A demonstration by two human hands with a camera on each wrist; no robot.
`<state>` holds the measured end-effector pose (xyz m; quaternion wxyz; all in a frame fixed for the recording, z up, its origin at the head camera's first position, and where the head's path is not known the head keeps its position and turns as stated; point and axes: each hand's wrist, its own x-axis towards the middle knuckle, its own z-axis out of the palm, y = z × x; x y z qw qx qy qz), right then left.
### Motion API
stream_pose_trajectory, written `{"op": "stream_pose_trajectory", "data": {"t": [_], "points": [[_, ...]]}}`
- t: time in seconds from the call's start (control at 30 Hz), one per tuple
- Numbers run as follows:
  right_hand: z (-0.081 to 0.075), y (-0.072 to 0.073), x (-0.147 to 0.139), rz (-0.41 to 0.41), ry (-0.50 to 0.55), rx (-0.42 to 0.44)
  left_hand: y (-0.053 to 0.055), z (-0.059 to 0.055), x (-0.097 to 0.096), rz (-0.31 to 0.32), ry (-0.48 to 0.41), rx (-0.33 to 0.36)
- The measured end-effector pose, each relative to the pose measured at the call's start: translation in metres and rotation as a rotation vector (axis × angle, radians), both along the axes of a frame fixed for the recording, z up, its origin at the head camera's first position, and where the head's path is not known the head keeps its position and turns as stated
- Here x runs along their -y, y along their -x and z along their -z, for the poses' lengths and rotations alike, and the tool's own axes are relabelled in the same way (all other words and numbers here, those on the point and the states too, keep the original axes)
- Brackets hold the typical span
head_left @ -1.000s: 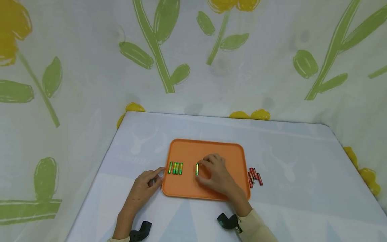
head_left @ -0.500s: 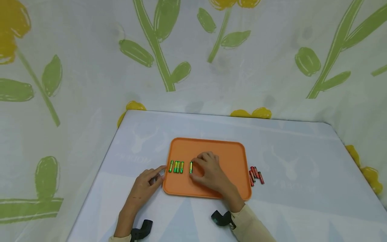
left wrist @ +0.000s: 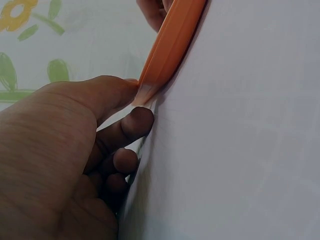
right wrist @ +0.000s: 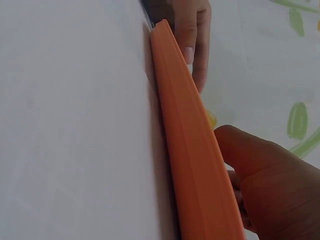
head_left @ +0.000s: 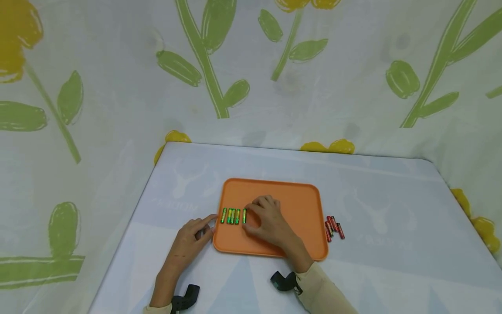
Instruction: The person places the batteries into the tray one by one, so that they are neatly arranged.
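Note:
In the head view, my right hand (head_left: 270,223) is over the middle of the orange tray (head_left: 274,248). Its thumb and index finger pinch a green battery (head_left: 245,216) at its two ends. Just left of it, several more green batteries (head_left: 233,216) lie side by side in a row, the leftmost a little apart. My left hand (head_left: 190,240) rests at the tray's left edge, index finger and thumb touching the rim. The left wrist view shows that thumb (left wrist: 112,92) against the rim. In the right wrist view the tray wall (right wrist: 195,145) hides the batteries.
Several red batteries (head_left: 333,227) lie in a loose cluster on the table just outside the tray's right edge. The table (head_left: 392,209) has a pale patterned cover. Behind it hangs a white cloth (head_left: 129,87) printed with flowers and leaves. Black wrist cameras (head_left: 284,281) sit on both wrists.
My right hand has moved left across the tray with the green battery, bringing it close to the row. My left hand has stayed at the tray's edge.

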<state>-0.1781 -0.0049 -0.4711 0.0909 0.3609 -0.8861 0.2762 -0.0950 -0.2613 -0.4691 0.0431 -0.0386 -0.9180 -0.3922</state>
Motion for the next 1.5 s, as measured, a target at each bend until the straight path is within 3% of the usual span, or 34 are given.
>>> {"op": "stream_pose_trajectory", "data": {"t": [0.37,0.8,1.13,1.5], "points": [[-0.001,0.0,0.003,0.011,-0.012,0.009,-0.001,0.002,0.001,0.021,-0.004,-0.046],[-0.004,-0.002,-0.002,0.0,-0.001,0.03,0.001,0.004,0.002,0.015,0.008,-0.014],[-0.005,-0.005,-0.028,0.026,-0.013,0.031,0.001,0.01,0.003,0.011,0.024,-0.024],[-0.001,-0.013,-0.069,0.078,-0.019,0.026,0.002,0.008,0.002,0.018,0.031,-0.048]]}}
